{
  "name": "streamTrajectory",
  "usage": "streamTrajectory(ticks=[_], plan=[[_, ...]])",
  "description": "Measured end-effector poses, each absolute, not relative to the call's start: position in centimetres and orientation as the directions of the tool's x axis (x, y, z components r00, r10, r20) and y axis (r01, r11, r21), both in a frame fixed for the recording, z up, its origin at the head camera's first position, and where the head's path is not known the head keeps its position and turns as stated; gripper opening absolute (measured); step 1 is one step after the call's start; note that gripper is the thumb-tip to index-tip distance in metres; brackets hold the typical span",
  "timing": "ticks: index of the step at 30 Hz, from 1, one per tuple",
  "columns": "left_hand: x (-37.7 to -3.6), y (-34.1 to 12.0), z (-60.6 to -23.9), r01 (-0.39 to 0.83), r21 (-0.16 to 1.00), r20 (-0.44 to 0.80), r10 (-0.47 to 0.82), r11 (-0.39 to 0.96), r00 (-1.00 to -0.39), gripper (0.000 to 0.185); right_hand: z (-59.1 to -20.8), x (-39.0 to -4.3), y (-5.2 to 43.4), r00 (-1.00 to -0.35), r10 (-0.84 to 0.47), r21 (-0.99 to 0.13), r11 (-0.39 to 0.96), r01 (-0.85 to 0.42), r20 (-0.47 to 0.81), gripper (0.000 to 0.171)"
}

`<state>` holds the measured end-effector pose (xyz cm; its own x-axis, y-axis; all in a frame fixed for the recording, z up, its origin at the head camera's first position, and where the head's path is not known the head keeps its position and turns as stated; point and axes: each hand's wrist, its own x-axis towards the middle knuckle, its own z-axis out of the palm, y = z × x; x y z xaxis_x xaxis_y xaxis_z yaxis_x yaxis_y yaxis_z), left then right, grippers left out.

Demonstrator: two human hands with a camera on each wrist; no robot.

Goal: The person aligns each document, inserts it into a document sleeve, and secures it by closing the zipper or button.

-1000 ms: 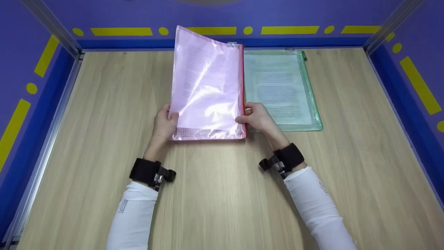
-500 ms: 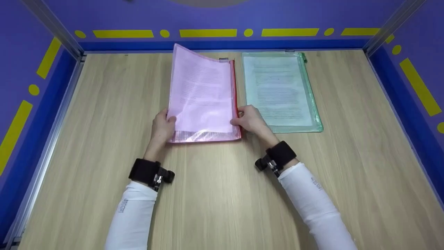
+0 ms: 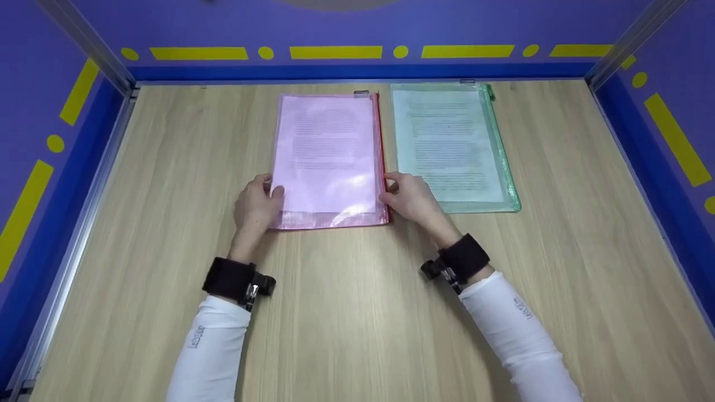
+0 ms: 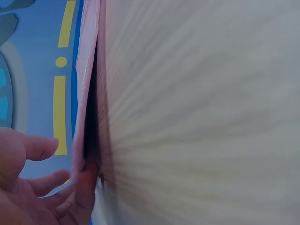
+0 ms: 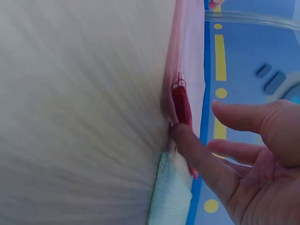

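Observation:
A pink zip document folder point(image 3: 327, 151) with a red side edge lies flat on the table, a printed sheet showing through it. My left hand point(image 3: 257, 205) is at its lower left edge. In the left wrist view the left thumb point(image 4: 41, 147) stands off the folder, while a fingertip reaches under the raised pink edge point(image 4: 83, 103). My right hand point(image 3: 412, 196) is at the red edge. In the right wrist view a finger touches the red edge point(image 5: 182, 105) and the thumb point(image 5: 236, 115) is held away. To the right lies a green zip folder point(image 3: 447, 145), also with a printed sheet inside.
The wooden table point(image 3: 346, 312) reaches back to a blue wall point(image 3: 357, 72) with yellow marks. Similar walls stand at left and right. Each wrist wears a black strap point(image 3: 229, 279) with a small camera.
The pink folder has come down and left, away from the green one, and its raised upper left corner now lies flat. The hands went with it, then loosened at its edges.

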<state>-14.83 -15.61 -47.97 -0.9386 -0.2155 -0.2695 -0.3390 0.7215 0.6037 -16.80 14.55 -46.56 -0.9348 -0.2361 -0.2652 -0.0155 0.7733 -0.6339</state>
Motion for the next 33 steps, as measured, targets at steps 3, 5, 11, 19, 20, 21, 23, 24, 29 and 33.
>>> streamTrajectory(ticks=[3,5,11,19,20,21,23,24,29,33], plan=[[-14.5,-15.1,-47.5,-0.277,0.527,-0.242,-0.171,0.804,-0.955,0.051,-46.4,-15.9,14.3,-0.94,-0.265,-0.592,0.801,-0.091,-0.216,0.052],[-14.1,-14.6,-47.1,-0.227,0.49,-0.229,-0.127,0.842,-0.965,0.05,-46.4,-15.3,14.2,-0.933,-0.304,-0.553,0.819,-0.153,-0.192,0.05],[-13.0,-12.8,-46.7,-0.056,0.444,-0.186,0.031,0.894,-0.982,0.049,-46.6,-14.1,14.4,-0.861,-0.483,-0.429,0.819,-0.38,-0.161,0.042],[-11.3,-11.2,-47.3,0.105,0.3,-0.139,0.152,0.948,-0.978,0.036,-46.9,-13.3,13.5,-0.829,-0.529,-0.358,0.82,-0.446,-0.179,0.027],[-11.2,-11.1,-47.4,0.111,0.292,-0.142,0.158,0.95,-0.977,0.035,-46.9,-13.3,13.4,-0.833,-0.525,-0.357,0.822,-0.443,-0.174,0.025],[-11.2,-11.0,-47.5,0.113,0.286,-0.143,0.159,0.951,-0.977,0.035,-46.9,-13.2,13.2,-0.836,-0.522,-0.356,0.823,-0.443,-0.167,0.024],[-11.2,-11.0,-47.7,0.108,0.282,-0.147,0.154,0.953,-0.977,0.037,-47.0,-13.3,12.9,-0.841,-0.522,-0.348,0.822,-0.451,-0.144,0.021],[-11.2,-11.1,-47.8,0.102,0.28,-0.15,0.149,0.954,-0.977,0.038,-47.1,-13.3,12.8,-0.841,-0.526,-0.339,0.82,-0.462,-0.127,0.019],[-11.6,-11.5,-48.1,0.087,0.281,-0.144,0.132,0.956,-0.981,0.04,-47.4,-13.5,12.2,-0.838,-0.537,-0.312,0.816,-0.487,-0.096,0.017],[-11.9,-11.9,-48.1,0.085,0.284,-0.139,0.129,0.955,-0.982,0.041,-47.4,-13.8,11.8,-0.838,-0.535,-0.31,0.819,-0.482,-0.109,0.016]])
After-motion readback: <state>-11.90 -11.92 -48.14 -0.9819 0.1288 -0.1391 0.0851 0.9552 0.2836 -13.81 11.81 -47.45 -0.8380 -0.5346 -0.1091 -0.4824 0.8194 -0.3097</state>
